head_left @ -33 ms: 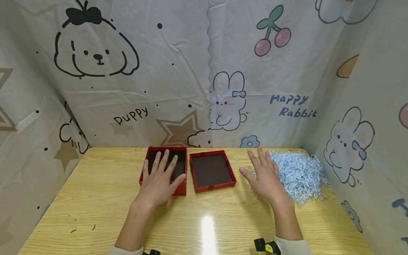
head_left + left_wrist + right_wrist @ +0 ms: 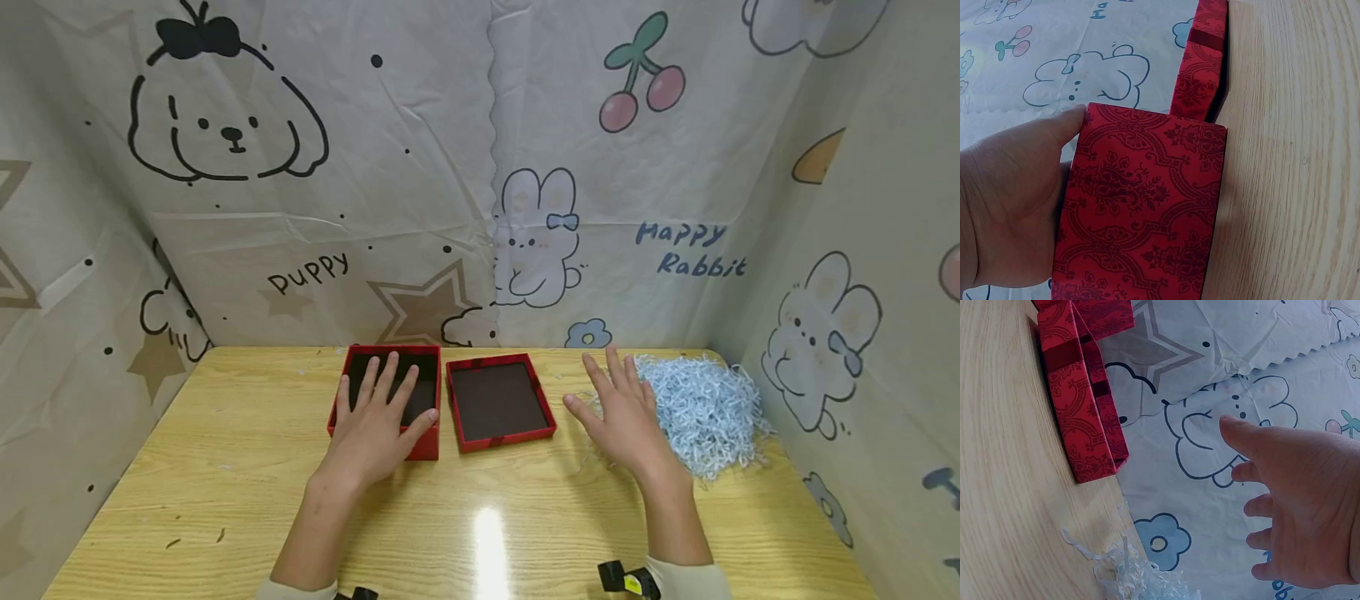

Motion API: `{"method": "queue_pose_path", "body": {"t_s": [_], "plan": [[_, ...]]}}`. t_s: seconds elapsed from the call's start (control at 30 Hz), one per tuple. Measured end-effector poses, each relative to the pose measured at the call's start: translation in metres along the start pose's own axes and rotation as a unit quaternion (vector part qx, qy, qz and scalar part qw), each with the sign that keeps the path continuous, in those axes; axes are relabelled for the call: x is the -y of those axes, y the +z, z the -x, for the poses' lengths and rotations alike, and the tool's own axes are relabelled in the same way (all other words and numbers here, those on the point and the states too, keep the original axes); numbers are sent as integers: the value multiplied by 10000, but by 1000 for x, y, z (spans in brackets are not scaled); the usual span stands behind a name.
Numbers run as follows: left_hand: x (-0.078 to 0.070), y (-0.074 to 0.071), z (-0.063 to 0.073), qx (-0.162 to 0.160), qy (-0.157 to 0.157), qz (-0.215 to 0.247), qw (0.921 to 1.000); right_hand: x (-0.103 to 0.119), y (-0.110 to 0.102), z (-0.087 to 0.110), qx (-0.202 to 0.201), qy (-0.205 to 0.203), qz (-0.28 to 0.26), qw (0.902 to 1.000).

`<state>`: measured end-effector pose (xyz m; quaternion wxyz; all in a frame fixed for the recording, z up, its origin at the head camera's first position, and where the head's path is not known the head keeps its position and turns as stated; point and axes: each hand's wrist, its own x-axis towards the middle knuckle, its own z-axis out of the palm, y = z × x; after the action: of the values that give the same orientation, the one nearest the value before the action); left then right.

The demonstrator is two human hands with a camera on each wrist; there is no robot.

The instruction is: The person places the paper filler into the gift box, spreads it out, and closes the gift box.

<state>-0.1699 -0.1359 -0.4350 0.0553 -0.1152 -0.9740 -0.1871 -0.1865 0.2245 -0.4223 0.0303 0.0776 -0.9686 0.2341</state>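
Nearest: light sleeves (image 2: 690, 581), over desk (image 2: 420, 533). Left hand (image 2: 367, 437): fingers spread apart above open red box (image 2: 427, 446); thumb by its rim, whether touching cannot tell. Right hand (image 2: 624, 421): fingers and thumb apart, above desk between shallow red lid (image 2: 501, 402) and heap of pale blue shredded paper (image 2: 705, 417). Box near desk's far edge, left of middle, dark inside. Lid just right of box, near same edge, inner side up, slightly turned. Paper at desk's far right corner. Beyond far edge: cloth backdrop (image 2: 420, 133) with puppy and rabbit drawings.
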Motion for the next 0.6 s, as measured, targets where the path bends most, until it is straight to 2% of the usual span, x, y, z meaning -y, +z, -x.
{"method": "queue_pose_path", "body": {"t_s": [0.37,0.6], "plan": [[0,-3,1,-17,-21,-35,10000,-6,-6,2,-132,112,94,9998],[11,-12,2,55,-222,57,9997,-38,-19,6,-306,574,92,9978]]}}
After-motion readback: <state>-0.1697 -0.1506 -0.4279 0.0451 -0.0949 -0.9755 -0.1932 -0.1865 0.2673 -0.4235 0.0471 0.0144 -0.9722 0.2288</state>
